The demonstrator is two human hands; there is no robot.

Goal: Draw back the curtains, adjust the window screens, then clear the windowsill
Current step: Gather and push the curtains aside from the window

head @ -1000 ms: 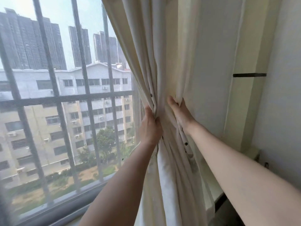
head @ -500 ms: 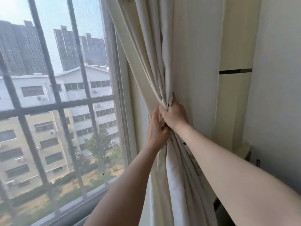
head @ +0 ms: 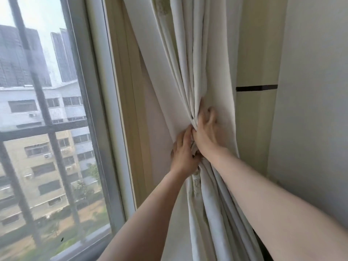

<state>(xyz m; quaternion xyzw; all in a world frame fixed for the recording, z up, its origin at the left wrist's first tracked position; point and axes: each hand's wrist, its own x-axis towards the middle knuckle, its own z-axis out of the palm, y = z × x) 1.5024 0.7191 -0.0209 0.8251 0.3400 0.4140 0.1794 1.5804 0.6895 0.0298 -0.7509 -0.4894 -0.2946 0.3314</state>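
Head view: two bare forearms reach up from six o'clock to the gathered cream fabric curtain (head: 197, 81), bunched at centre against the wall. The left hand (head: 183, 153) clamps the bundle from nine o'clock; the right hand (head: 204, 129) presses it from three o'clock, fingers half spread. Best keep folds tight while securing them. Beyond, at nine o'clock, the grey-framed barred window (head: 81, 91) stands uncovered.

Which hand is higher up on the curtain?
The right hand is higher, pressing the bunched curtain toward the wall. The left hand grips just below it, nearer the window.
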